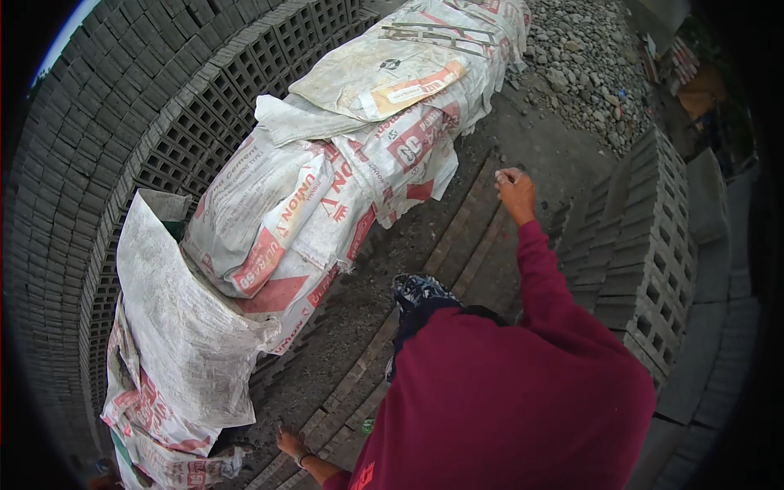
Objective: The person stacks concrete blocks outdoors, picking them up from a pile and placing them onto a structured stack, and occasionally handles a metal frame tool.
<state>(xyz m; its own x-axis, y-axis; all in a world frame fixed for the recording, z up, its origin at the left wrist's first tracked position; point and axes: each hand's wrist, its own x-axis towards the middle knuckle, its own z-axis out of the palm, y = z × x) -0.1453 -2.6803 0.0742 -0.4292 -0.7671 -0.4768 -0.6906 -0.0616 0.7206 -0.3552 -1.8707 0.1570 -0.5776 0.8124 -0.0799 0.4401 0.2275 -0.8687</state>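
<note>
And the hands are apart: the right (514,192) hangs over bare ground, fingers curled, contents impossible to tell; the left (291,443), loosely uncurled, nothing visible in it, near printed sacks (302,224) draping the long row.

I see dark earthen ground (563,147): a long, red-and-white, sack-draped heap (327,216) at ten, loose grey gravel (584,77) at one, grey hollow blocks (633,229) at three o'clock.

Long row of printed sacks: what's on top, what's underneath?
A dark ladder-like frame lies on the sacks at the far end. Whatever is underneath is covered; can't tell.
</note>
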